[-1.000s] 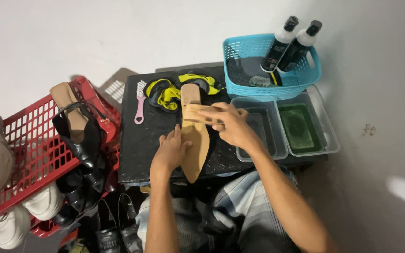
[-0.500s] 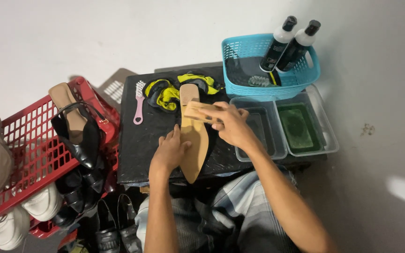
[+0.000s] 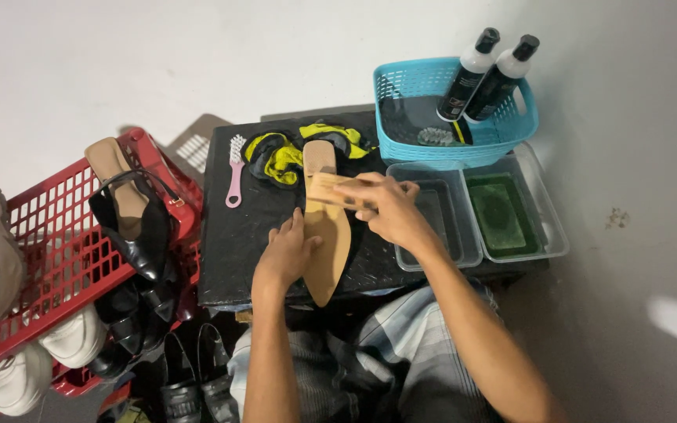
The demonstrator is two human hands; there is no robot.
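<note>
My left hand [image 3: 285,254] clamps the side of the tan pointed flat shoe [image 3: 327,235], lying sole-up on the black table [image 3: 233,235]. My right hand [image 3: 389,210] grips a wooden brush block [image 3: 337,192] across it, fingers closed, beside the clear plastic tray [image 3: 432,227].

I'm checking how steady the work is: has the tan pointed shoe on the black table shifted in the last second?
No. The tan pointed shoe keeps its place: heel by the yellow-and-black cloth, toe over the black table's near edge, left hand and right hand on it.

Pink brush [image 3: 233,174] and yellow-black cloth [image 3: 280,153] on black table [image 3: 233,235]; blue basket [image 3: 401,98] holding two bottles [image 3: 483,74]; red crate [image 3: 48,251] with shoes.
</note>
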